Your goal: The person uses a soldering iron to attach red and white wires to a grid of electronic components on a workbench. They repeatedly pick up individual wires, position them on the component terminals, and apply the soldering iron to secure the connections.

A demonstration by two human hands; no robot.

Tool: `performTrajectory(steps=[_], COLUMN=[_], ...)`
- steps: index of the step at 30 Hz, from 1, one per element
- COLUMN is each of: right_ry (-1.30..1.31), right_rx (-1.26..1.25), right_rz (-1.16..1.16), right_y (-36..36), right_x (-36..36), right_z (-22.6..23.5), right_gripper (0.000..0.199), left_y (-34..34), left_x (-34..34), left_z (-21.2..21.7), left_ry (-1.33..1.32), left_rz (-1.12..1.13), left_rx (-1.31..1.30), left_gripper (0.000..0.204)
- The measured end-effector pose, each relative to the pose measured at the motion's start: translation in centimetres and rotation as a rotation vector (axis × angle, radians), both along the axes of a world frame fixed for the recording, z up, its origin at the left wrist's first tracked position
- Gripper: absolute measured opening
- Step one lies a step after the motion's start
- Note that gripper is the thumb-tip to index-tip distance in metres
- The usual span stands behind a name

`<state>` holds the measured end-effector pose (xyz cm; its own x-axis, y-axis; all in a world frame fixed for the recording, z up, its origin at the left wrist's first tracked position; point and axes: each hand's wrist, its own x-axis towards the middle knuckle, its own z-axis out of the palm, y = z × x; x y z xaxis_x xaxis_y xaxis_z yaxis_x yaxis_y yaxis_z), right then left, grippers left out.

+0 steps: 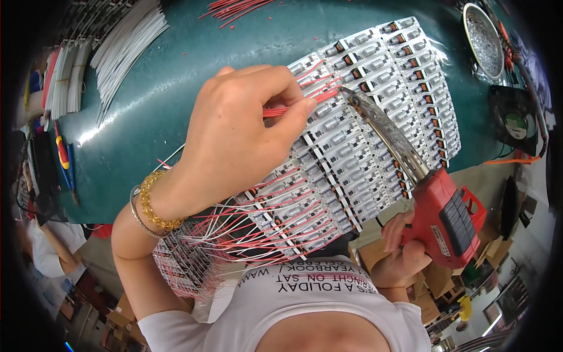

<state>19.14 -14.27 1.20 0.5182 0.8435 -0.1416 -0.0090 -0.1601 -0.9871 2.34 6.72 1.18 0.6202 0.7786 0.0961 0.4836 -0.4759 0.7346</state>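
A large panel of small white circuit boards (346, 144) lies on the green work surface in front of me. My left hand (240, 126) hovers over its left part, pinching several thin red wires (274, 111) between thumb and fingers. Their far ends reach the boards near the tip of a red soldering gun (443, 220). My right hand (404, 249) is closed around the gun's handle at the panel's right. Whether the tip touches a wire or sits just above it, I cannot tell. Red and white wires (275, 214) are attached along the panel's near-left edge.
White wire bundles (129, 50) lie at far left, loose red wires (234, 9) at the back. Tools with red-yellow and blue handles (63, 152) are at left. A metal bowl (484, 41) and black fan (513, 120) stand at right. Wired boards (182, 258) hang near my lap.
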Motion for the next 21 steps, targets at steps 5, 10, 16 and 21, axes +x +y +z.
performTrajectory(steps=[5, 10, 16, 21], right_ry=[-0.030, 0.016, -0.075, -0.088], right_rx=[0.041, 0.019, -0.031, 0.003], right_rz=[-0.063, -0.064, -0.053, -0.073], right_y=[-0.11, -0.32, -0.27, 0.12], right_x=[-0.20, -0.10, -0.36, -0.55], right_z=[0.05, 0.04, 0.01, 0.34], right_gripper=[0.073, 0.074, 0.076, 0.078], left_y=[0.00, -0.06, -0.09, -0.12], left_x=[0.04, 0.09, 0.22, 0.13], left_z=[0.07, 0.38, 0.17, 0.31], left_ry=[-0.016, 0.001, 0.007, 0.006], left_rz=[0.008, 0.020, 0.013, 0.018], left_rx=[-0.015, -0.040, -0.034, -0.027], left_gripper=[0.013, 0.013, 0.013, 0.013])
